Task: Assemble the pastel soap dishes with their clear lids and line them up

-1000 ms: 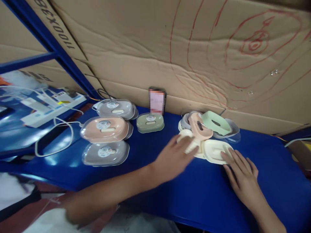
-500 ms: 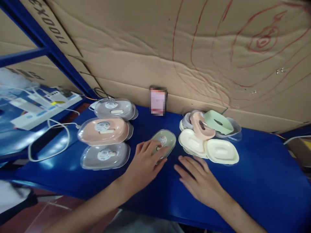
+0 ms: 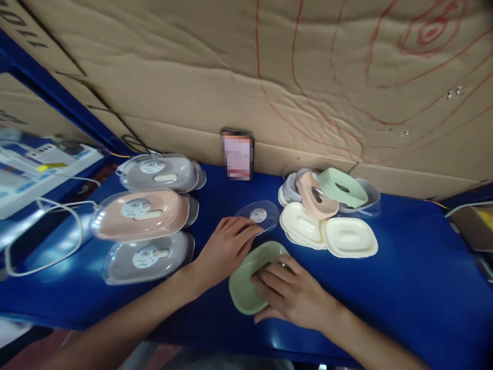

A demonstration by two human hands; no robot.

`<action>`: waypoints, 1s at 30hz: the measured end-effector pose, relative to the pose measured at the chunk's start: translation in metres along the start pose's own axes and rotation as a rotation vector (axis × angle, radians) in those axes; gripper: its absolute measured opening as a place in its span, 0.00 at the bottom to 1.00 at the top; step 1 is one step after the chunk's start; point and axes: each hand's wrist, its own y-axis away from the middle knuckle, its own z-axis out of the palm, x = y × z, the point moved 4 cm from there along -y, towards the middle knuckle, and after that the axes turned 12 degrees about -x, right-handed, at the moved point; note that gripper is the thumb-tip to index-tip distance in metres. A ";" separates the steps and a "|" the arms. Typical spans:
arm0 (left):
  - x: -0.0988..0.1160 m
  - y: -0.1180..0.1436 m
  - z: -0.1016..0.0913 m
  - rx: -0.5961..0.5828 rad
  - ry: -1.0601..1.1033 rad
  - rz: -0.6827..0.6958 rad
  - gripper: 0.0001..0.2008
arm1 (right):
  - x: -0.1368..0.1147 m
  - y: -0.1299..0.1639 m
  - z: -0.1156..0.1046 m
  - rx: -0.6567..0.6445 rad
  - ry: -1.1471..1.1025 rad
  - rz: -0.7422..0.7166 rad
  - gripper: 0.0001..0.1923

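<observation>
Currently, a green soap box is being taken apart at the 6 o'clock edge of the table. The green tray is held by the right hand, whose grip is clamped on it with the fingers laid into its hollow. Its clear lid lies just beyond, at 12 o'clock of the tray, and is touched at its near edge by the left hand, whose grip is spread flat and closed on nothing.

The step in hand is judged to be the separation of lid from tray. The next move is judged to call for a steady hold on the tray while the lid is slid clear.

No contents are seen in the green tray; part of its hollow is hidden by the fingers. At 9 o'clock, three lidded boxes are laid out, closed. At 2 o'clock, a heap of open trays in cream, pink and green is piled, and each appears empty.
</observation>
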 end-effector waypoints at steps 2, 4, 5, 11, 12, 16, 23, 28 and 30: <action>0.001 0.005 -0.006 0.062 0.057 0.005 0.14 | 0.000 -0.002 -0.006 0.063 -0.012 0.002 0.31; 0.004 0.014 -0.016 0.130 0.134 0.023 0.15 | 0.001 -0.002 -0.016 0.126 -0.017 0.017 0.30; 0.005 0.019 -0.020 0.153 0.170 0.041 0.16 | 0.002 0.000 -0.022 0.155 -0.014 0.030 0.29; 0.011 0.025 -0.013 0.110 0.043 0.000 0.16 | 0.031 0.027 -0.057 0.225 0.167 0.370 0.23; 0.009 0.023 -0.007 0.068 -0.014 -0.052 0.16 | 0.037 0.031 -0.059 0.204 0.199 0.429 0.23; -0.001 0.015 0.012 -0.070 -0.126 -0.183 0.17 | 0.049 0.034 -0.060 0.122 0.250 0.521 0.24; -0.002 0.014 0.011 -0.088 0.131 -0.159 0.27 | 0.042 0.024 -0.041 0.028 0.250 0.453 0.16; 0.003 0.014 -0.003 0.015 0.124 -0.137 0.16 | 0.037 0.026 -0.030 -0.010 0.226 0.344 0.20; 0.011 0.016 -0.005 -0.021 0.079 -0.061 0.10 | 0.035 0.026 -0.029 0.017 0.203 0.297 0.16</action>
